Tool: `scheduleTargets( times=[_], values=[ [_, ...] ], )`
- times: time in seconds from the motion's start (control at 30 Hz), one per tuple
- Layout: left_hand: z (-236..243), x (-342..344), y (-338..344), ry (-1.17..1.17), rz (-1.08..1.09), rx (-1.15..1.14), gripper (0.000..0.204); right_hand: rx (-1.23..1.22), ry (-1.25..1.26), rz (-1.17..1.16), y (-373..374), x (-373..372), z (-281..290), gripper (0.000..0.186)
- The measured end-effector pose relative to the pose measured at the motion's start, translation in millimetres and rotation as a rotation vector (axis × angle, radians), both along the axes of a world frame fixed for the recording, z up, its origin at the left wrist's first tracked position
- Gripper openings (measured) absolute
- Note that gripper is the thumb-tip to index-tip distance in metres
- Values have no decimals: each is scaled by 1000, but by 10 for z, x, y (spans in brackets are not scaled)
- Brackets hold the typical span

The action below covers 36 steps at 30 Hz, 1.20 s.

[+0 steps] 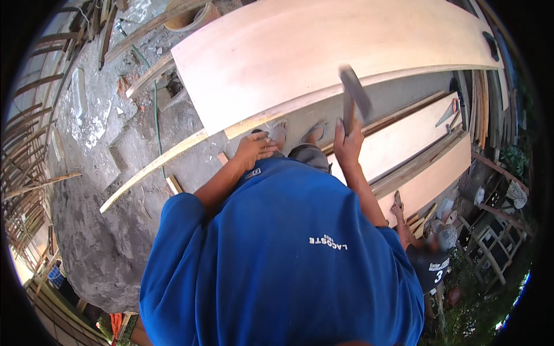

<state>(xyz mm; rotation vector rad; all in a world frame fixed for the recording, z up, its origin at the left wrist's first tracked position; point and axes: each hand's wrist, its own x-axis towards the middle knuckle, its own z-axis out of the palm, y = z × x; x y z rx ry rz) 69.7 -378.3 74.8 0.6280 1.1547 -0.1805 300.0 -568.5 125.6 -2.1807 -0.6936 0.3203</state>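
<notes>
My right hand [348, 145] is wrapped round the wooden handle of a hammer [356, 95]. Its dark metal head is raised and slightly blurred, overlapping the near edge of a large plywood sheet [323, 46]. My left hand [254, 151] is held in front of my body at the left, its fingers drawn together. Whatever is in those fingers, if anything, is too small to make out. A long pale wood strip [161, 160] runs from beyond the left hand toward the lower left, meeting the sheet's near corner.
To the right, more plywood panels [398, 141] lie with timber lengths [441, 151] and a handsaw [447, 115]. A co-worker [433, 254] is at the lower right, one hand over a panel. A green hose [156, 115] crosses the rough concrete ground [86, 236]. Bamboo slats line the far left.
</notes>
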Motion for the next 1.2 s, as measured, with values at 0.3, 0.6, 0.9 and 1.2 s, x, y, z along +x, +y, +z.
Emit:
scheduleTargets(
  times=[0.3,0.6,0.9,1.2],
  values=[
    [-116,-79,217,-59,126,133,36,-221,-33,59,81,115,80,31],
    [-203,166,413,-65,62,724,21,-559,86,160,-91,44,-262,34],
    [-474,511,479,-144,107,1066,23,-619,140,197,-140,238,-407,36],
    [-426,508,473,-185,25,1272,18,-399,328,230,-165,-59,-68,39]
  ],
)
